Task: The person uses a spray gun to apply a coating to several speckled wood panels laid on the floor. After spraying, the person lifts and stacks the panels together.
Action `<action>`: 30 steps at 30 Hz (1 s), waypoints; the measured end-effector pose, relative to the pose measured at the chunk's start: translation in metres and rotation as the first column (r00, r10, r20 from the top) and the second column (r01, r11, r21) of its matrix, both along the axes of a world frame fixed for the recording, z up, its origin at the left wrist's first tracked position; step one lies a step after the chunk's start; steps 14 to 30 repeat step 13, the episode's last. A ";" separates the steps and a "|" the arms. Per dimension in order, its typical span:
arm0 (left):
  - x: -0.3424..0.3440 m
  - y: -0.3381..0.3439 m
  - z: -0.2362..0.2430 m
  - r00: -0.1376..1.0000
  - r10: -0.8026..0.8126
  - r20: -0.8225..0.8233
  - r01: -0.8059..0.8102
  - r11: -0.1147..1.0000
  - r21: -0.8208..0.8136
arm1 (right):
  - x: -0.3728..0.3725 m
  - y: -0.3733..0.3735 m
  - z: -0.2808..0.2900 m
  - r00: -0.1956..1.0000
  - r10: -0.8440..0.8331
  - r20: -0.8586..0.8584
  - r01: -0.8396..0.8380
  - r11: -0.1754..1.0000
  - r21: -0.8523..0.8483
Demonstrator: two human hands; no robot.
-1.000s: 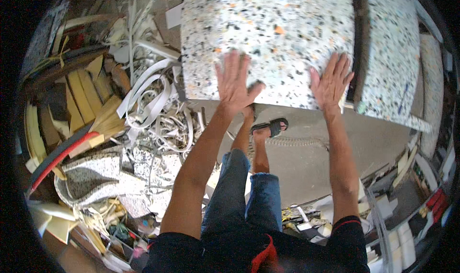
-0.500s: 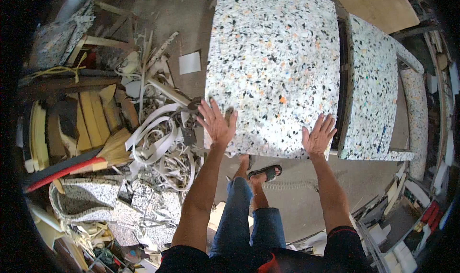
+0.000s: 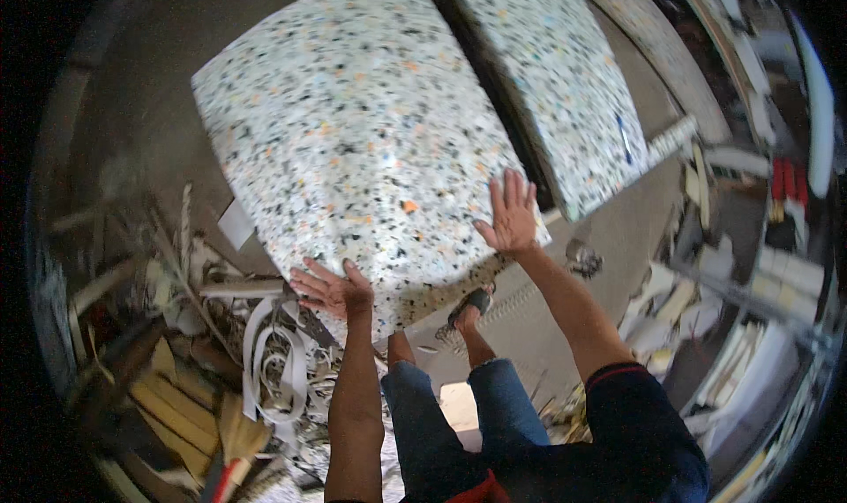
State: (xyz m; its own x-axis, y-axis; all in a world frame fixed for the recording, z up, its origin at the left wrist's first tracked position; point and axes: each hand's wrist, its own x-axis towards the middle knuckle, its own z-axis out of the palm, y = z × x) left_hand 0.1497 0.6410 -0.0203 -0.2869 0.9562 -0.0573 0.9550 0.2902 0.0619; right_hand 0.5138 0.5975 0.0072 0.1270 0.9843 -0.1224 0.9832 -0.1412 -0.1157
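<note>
A large speckled foam sheet (image 3: 353,132), white with black, grey and orange flecks, spreads out before me. Both palms rest on its near part. My left hand (image 3: 333,288) lies near the left corner, fingers spread and pointing left. Toward the right corner, my right hand (image 3: 513,212) lies flat with its fingers stretched forward. A second speckled foam slab (image 3: 551,88) lies to the right, past a dark gap. On that slab is a thin blue pen-like object (image 3: 625,139). What holds up the sheet is hidden beneath it.
At the lower left are heaped white foam strips (image 3: 281,362), yellowish foam pieces (image 3: 176,415) and a broom with a red handle (image 3: 231,478). A speckled roll (image 3: 662,57) lies at the upper right. Shelving with white foam blocks (image 3: 781,282) stands at right. A coiled hose (image 3: 520,313) crosses the floor.
My view has swung clockwise, so the sheet and slab appear tilted and shifted left. Both hands stay flat on the sheet, and its near edge now looks curved downward.
</note>
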 end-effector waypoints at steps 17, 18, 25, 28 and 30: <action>0.004 0.006 0.011 0.985 -0.039 0.168 0.061 0.990 -0.131 | -0.137 -0.089 0.051 0.869 -0.303 -0.391 0.229 0.947 -0.226; 0.004 0.006 0.011 0.985 -0.039 0.168 0.061 0.990 -0.131 | -0.137 -0.089 0.051 0.869 -0.303 -0.391 0.229 0.947 -0.226; 0.004 0.006 0.011 0.985 -0.039 0.168 0.061 0.990 -0.131 | -0.137 -0.089 0.051 0.869 -0.303 -0.391 0.229 0.947 -0.226; 0.004 0.006 0.011 0.985 -0.039 0.168 0.061 0.990 -0.131 | -0.137 -0.089 0.051 0.869 -0.303 -0.391 0.229 0.947 -0.226; 0.004 0.006 0.011 0.985 -0.039 0.168 0.061 0.990 -0.131 | -0.137 -0.089 0.051 0.869 -0.303 -0.391 0.229 0.947 -0.226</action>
